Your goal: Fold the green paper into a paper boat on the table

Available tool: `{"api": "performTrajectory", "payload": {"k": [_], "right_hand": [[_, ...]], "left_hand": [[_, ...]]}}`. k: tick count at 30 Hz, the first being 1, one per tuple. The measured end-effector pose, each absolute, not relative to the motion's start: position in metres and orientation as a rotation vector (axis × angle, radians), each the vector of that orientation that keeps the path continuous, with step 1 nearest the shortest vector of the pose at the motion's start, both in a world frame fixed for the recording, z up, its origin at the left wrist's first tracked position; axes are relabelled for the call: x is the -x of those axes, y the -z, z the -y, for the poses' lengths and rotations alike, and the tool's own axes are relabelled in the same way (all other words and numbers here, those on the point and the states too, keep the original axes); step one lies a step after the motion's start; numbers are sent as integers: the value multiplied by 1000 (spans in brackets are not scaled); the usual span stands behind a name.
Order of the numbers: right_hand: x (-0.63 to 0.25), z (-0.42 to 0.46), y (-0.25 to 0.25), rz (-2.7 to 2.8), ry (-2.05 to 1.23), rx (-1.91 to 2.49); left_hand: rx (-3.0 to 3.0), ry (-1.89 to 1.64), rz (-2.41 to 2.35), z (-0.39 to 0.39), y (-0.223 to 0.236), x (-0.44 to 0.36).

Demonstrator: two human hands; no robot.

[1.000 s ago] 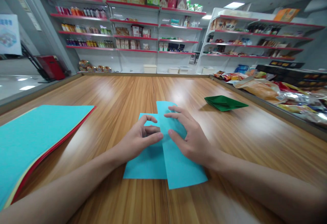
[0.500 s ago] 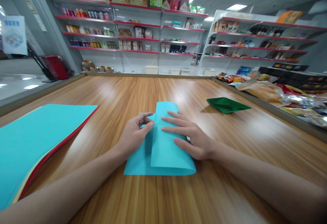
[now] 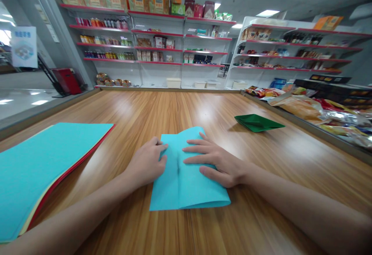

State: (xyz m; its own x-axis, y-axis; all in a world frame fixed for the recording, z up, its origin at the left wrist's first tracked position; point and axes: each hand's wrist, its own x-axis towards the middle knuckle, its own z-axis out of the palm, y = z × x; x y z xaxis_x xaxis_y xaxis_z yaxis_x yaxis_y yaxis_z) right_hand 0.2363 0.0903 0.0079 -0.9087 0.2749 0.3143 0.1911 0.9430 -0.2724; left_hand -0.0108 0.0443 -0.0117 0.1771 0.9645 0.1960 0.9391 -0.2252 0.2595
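A light blue sheet of paper [image 3: 190,193] lies on the wooden table, its right side folded over toward a crease near the middle. The folded flap bulges a little at its right end and is not fully flat. Across that flap my right hand [image 3: 222,162] rests with fingers spread, pressing on the paper. At the sheet's left edge is my left hand [image 3: 148,160], its thumb and index finger apart and touching the paper; its other fingers are curled and partly hidden. A folded dark green paper piece [image 3: 258,123] sits farther off to the right.
On the left lies a stack of coloured paper [image 3: 58,158], blue on top with yellow and red edges. Packaged snacks [image 3: 308,107] line the table's right side. Stocked shelves [image 3: 157,38] stand behind the table [image 3: 139,111], which has a raised rim.
The folded flap's free edge has shifted slightly right and lies lower. My left hand has moved left and down, its thumb and index finger parting. My right hand stays on the flap.
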Motion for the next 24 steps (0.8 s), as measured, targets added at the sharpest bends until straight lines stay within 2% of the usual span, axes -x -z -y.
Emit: {"api": "performTrajectory", "payload": {"k": [8, 17, 24], "right_hand": [[-233, -88, -7, 2717, -371, 230], [-224, -74, 3, 2460, -83, 766], [-228, -82, 5, 2679, -190, 950]], "left_hand": [[-2467, -400, -1650, -17, 12, 17], [-2635, -342, -1510, -17, 11, 28], [-2544, -403, -1518, -23, 11, 36]]}}
